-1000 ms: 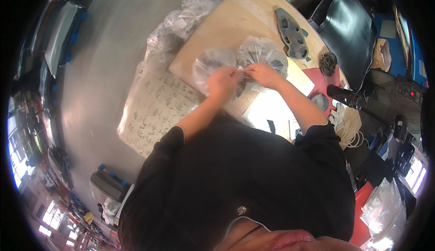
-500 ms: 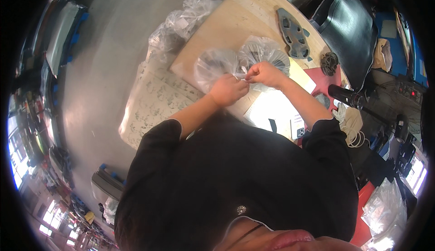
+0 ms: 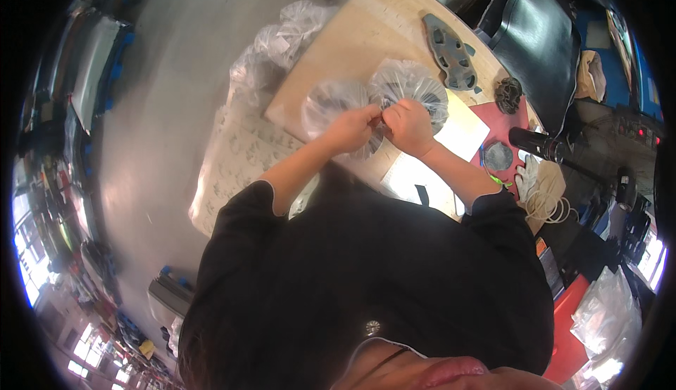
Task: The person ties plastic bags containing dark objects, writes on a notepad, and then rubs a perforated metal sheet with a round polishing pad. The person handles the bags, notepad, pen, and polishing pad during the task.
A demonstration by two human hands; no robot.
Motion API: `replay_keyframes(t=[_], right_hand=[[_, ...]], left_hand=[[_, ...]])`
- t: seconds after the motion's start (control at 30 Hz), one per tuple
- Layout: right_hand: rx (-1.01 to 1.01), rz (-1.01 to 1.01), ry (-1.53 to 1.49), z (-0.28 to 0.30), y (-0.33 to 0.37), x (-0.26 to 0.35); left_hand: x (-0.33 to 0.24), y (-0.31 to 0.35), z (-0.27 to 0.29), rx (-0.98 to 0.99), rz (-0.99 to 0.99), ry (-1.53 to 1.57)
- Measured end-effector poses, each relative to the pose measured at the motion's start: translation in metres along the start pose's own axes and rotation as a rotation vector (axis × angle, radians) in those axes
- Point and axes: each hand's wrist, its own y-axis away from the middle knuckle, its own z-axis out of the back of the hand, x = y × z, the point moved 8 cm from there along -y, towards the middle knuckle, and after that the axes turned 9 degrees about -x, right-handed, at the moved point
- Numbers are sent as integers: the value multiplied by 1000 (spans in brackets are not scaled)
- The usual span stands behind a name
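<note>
My left hand [image 3: 352, 129] and my right hand [image 3: 408, 127] meet fingertip to fingertip over the table. Both are closed, in a pinch, on the gathered film of a clear plastic bag [image 3: 412, 77] just beyond them. Dark, rounded contents show through the film, but I cannot make out what they are. A second bulging clear bag [image 3: 325, 105] lies against the first on the left, partly behind my left hand. Whether the two bags are joined is hidden by my fingers.
The wooden tabletop [image 3: 338, 45] carries a grey moulded plate with holes [image 3: 449, 51], a dark clumped object [image 3: 508, 95], white paper [image 3: 417, 175] and a black cylinder [image 3: 535, 142]. More filled bags [image 3: 282, 36] stand left of the table, near a patterned cloth [image 3: 243, 152].
My hands have come closer together, with the right hand turned so its knuckles face up. My right arm now covers most of the phone lying on the paper.
</note>
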Motion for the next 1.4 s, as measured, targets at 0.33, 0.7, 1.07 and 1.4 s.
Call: replay_keyframes(t=[0.33,0.7,1.07,1.4], right_hand=[[-277,188,120,15,7,14],[60,185,240,9,2,9],[198,-25,180,-9,33,0],[104,-117,108,-16,60,1]], left_hand=[[-3,-14,4,54,93,157],[-35,-12,18,-24,-425,-513],[-39,-21,14,89,-829,-807],[-21,-30,8,126,-835,-834]])
